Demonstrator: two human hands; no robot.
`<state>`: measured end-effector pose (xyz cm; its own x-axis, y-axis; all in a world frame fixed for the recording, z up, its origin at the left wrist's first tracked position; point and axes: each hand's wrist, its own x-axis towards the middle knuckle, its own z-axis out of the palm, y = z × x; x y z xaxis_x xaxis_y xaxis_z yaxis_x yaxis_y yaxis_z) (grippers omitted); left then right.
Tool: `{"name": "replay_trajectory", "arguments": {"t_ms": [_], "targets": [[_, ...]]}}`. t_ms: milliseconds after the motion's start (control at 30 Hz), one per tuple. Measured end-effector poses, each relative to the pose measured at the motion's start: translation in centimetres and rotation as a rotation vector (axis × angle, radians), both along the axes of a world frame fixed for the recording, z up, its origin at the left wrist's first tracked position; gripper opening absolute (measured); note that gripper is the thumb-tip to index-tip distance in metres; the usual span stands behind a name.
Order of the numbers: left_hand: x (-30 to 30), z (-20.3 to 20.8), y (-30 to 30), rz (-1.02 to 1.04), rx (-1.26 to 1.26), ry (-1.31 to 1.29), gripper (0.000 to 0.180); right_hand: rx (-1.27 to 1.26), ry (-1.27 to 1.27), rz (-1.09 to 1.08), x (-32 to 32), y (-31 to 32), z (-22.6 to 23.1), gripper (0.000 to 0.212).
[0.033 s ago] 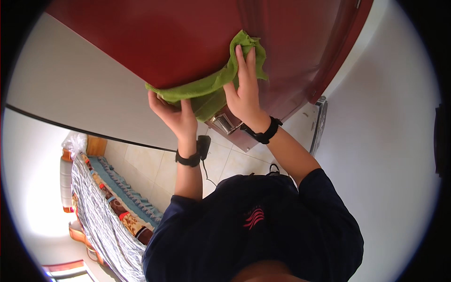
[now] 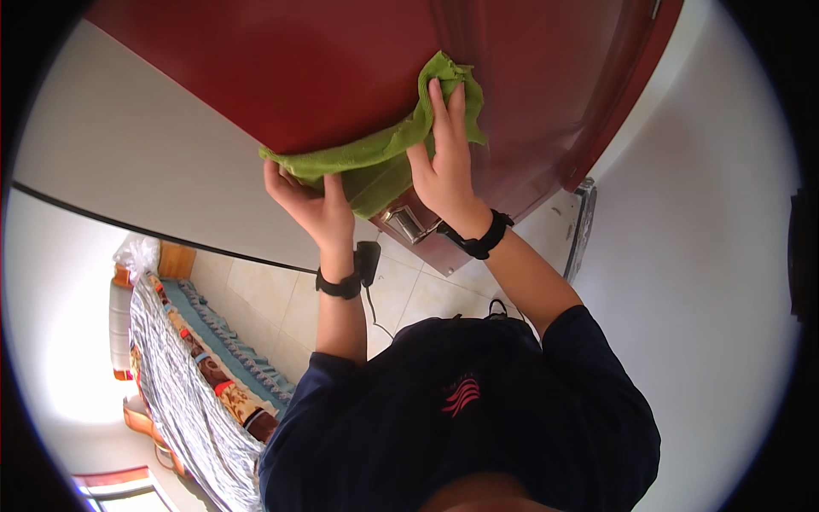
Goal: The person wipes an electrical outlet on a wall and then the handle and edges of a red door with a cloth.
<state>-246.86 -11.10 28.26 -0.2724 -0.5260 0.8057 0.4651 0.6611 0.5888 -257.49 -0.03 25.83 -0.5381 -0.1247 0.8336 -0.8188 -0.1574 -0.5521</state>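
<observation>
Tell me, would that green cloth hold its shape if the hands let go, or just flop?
Probably flop. The green cloth sags and folds between the left hand and the right hand, so it looks soft and limp. It bunches thinly under the fingers, suggesting it is light. Pressed flat on the smooth red door, it would likely slide easily rather than catch.

Door: a dark red door fills the top of the view, its surface smooth and glossy
Door fitting: a metal handle plate sits near the door's lower edge
Walls: a plain white wall lies left of the door, another white wall runs down the right side
Floor: pale beige tiles with thin grout lines
Furniture: a bed or couch at lower left, covered in grey striped cloth with a patterned blue and orange edge
Light: bright daylight washes out the lower left corner
</observation>
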Motion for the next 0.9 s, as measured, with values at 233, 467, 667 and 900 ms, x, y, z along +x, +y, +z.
{"name": "replay_trajectory", "arguments": {"t_ms": [233,467,667,900], "targets": [[-0.7,3.8,-0.1,0.094,0.167,-0.053,0.076,-0.069,0.099,0.064,-3.0,-0.7,1.9,0.068],[-1.6,1.5,-0.9,0.188,0.236,-0.085,0.037,0.036,0.234,-0.038,-4.8,-1.2,1.3,0.066],[-1.3,-2.9,-3.4,0.2,0.341,-0.228,0.051,0.216,0.202,-0.143,-5.1,-2.2,-2.8,0.069],[-1.4,-5.6,-3.0,0.271,0.322,-0.251,0.06,0.319,0.19,-0.143,-5.3,-2.1,-7.6,0.071]]}}
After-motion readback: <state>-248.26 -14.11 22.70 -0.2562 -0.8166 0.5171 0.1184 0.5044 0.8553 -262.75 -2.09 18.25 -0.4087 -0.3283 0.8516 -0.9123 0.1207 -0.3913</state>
